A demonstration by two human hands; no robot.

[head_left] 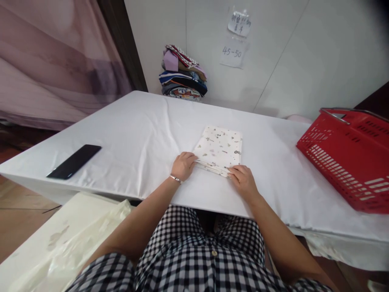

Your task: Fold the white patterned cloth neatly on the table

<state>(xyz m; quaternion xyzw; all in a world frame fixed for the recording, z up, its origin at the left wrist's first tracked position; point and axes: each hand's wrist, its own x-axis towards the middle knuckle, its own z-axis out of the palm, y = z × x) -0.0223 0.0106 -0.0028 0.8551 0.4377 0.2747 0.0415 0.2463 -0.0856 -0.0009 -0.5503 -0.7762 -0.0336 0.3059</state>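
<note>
- The folded patterned cloth lay at the near middle of the white table.
- The left hand and right hand pinched its near edge.
- Step in hand, as judged: squaring the fold.
- Any next move would call for an even two-handed grip.

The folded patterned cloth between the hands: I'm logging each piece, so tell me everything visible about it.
The folded cloth is cream-white fabric scattered with small brown, pink and dark motifs. It is folded into a flat, roughly square stack, its layered edges showing on the near side. It lies flat on the white table cover, near the front edge. The left hand grips its near left corner and the right hand its near right corner. Nothing else touches it.
</note>
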